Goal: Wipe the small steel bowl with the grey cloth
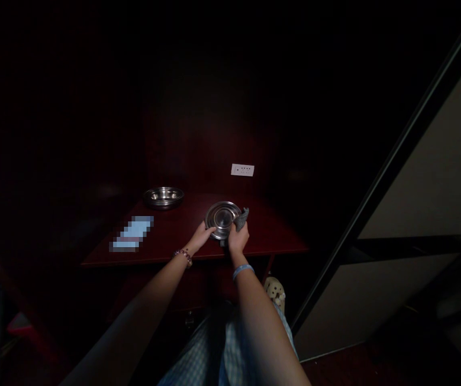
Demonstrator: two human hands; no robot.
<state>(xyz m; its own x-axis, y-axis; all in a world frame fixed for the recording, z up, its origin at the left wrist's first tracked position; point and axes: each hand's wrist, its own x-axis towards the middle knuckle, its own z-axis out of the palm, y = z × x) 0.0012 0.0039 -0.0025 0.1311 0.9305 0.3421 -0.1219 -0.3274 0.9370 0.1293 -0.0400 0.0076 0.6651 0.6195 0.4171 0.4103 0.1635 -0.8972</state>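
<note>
Dim light, dark red desk (270, 241), and both arms are out over it. The left hand (203, 236) grips the near-left rim of a round steel dish (222, 217), fingers curled onto the edge, tilting its shiny face up toward the camera. The right hand (238, 236) is at the dish's right side with a grey cloth (241, 218) bunched in it, fingers closed around the cloth and pressing it to the rim. So the dish sits toward the front middle of the desk, lifted or propped between the two hands rather than lying flat; whether its lower edge touches the wood I cannot tell. By the look of it, this is wiping in full swing: the cloth is on the metal at the right edge, and the rest of the face looks bright, though in this gloom I can't judge how clean it is. A second steel bowl (163, 197) waits well apart at the back left of the desk, untouched by either hand, so it probably remains to be done. A pale blurred card (132, 234) lies on the left part, and a white socket plate (242, 170) is on the wall behind.
</note>
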